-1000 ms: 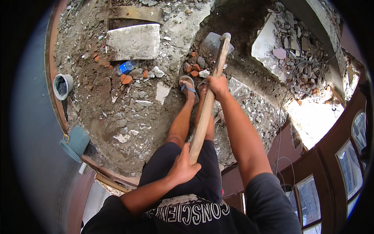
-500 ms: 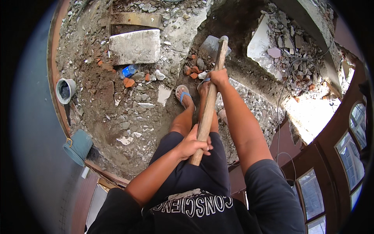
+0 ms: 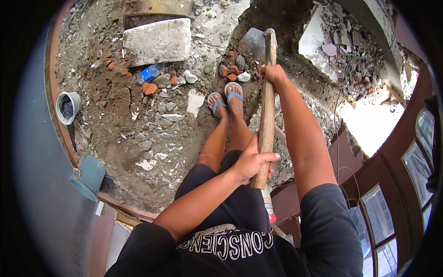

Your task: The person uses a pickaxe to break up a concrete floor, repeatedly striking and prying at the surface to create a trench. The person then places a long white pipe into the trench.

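Both hands grip a hoe with a thick wooden handle (image 3: 267, 111), which runs away from my body, right of my feet. My left hand (image 3: 253, 162) is wrapped round the handle close to its near end. Farther up, my right hand (image 3: 274, 76) closes round it, below the hoe's head. The flat grey hoe blade (image 3: 254, 42) reaches left from the head, over dark soil at the pit's edge. Just left of the handle lie some broken red bricks (image 3: 233, 70) and grey stones.
A pale concrete slab (image 3: 159, 42) and a blue-labelled plastic bottle (image 3: 149, 73) lie to the left. A bucket (image 3: 68, 107) and a blue-green bucket (image 3: 90, 177) stand at the left edge. Rubble with a cable (image 3: 344, 76) covers the right. My sandalled feet (image 3: 226, 99) stand between.
The hoe and both hands have shifted right and the handle stands straighter in view. My right foot now shows beside the left one, clear of the handle. Both grips are kept.
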The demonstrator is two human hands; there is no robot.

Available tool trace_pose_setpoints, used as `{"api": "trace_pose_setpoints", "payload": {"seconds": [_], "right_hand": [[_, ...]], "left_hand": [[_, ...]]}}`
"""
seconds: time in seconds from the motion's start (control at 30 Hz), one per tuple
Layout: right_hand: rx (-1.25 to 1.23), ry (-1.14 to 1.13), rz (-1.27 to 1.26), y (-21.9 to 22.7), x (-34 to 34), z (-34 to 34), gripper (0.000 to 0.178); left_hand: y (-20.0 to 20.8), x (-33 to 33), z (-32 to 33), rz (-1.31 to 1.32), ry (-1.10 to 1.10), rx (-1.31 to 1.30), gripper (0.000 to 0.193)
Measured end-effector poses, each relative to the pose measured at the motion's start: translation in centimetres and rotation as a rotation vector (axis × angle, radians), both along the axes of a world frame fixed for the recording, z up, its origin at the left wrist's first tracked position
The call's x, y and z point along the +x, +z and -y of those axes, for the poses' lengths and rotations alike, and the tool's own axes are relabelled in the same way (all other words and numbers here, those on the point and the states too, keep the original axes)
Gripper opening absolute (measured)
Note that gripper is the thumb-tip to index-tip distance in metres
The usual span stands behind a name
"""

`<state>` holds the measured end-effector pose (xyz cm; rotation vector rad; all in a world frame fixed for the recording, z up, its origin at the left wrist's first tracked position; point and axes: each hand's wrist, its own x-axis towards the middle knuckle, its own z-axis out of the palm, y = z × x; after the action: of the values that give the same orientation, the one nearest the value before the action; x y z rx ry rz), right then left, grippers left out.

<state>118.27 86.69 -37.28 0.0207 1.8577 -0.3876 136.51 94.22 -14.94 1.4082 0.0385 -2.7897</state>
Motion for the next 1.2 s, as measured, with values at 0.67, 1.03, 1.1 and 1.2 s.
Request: {"api": "trace_pose_setpoints", "payload": {"seconds": [0.67, 1.03, 1.1, 1.2], "right_hand": [[0.055, 0.382, -0.095, -2.4, 2.3, -0.7, 0.043], [0.026, 0.28, 0.193, -2.9, -1.5, 0.9, 0.021], [0.071, 0.327, 0.229, -2.8, -3.3, 1.8, 0.028], [0.048, 0.266, 0.306, -2.1, -5.0, 2.4, 0.021]], "left_hand": [[3.0, 3.0, -0.8, 0.058, 0.167, 0.076, 0.074], [3.6, -3.2, 2.2, -0.079, 0.284, 0.056, 0.052], [3.9, -5.1, 3.0, -0.152, 0.303, 0.015, 0.05], [4.6, -5.9, 4.2, -0.165, 0.289, -0.015, 0.05]]}}
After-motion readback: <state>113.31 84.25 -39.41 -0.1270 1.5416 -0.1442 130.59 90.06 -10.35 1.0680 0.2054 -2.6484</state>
